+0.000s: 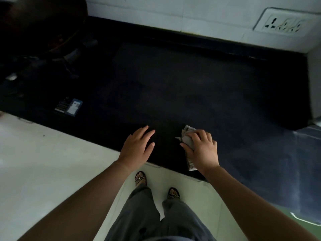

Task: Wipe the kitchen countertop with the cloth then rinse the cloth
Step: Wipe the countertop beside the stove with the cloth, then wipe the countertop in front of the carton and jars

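Observation:
The black kitchen countertop point(173, 87) fills the middle of the head view. A crumpled grey cloth point(187, 136) lies on it near the front edge. My right hand point(202, 148) presses down on the cloth, fingers curled over it, and part of the cloth sticks out below the palm. My left hand point(137, 145) rests flat on the counter a little to the left of the cloth, fingers spread, holding nothing.
A small blue box point(69, 106) sits on the counter at the left. Dark cookware and a stove point(43, 40) stand at the far left. A white tiled wall with a power socket point(282, 23) runs behind. The counter's front edge is right at my wrists.

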A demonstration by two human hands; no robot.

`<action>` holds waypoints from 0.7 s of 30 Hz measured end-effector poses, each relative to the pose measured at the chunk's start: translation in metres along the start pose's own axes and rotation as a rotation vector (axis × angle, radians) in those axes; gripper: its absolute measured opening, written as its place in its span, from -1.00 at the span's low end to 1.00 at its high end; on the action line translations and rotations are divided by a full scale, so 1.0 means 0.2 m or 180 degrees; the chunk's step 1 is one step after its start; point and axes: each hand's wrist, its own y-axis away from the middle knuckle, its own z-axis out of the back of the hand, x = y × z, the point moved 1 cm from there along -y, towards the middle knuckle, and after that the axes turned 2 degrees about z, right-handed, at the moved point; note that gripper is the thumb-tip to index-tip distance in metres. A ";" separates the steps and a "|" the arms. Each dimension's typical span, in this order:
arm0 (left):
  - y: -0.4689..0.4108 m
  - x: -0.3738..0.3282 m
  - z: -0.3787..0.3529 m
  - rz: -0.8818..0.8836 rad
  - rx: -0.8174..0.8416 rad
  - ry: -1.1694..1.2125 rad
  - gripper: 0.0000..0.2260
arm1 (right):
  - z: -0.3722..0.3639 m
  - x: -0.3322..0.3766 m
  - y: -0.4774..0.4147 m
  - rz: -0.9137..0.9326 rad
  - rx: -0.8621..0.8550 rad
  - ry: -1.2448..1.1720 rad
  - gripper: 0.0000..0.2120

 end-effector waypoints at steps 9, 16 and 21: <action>0.61 -0.12 0.03 0.1096 -0.1149 0.2115 -0.67 | 0.22 0.21 0.25 -0.0517 0.0303 -0.2246 -0.94; 1.19 -0.01 0.04 0.2118 -0.1649 0.3132 -0.73 | 0.15 0.38 0.41 -0.0435 0.1084 -0.2649 -0.88; 1.52 0.09 0.02 0.2720 -0.2112 0.3533 -0.73 | 0.06 0.54 0.45 -0.0291 0.1666 -0.2373 -0.83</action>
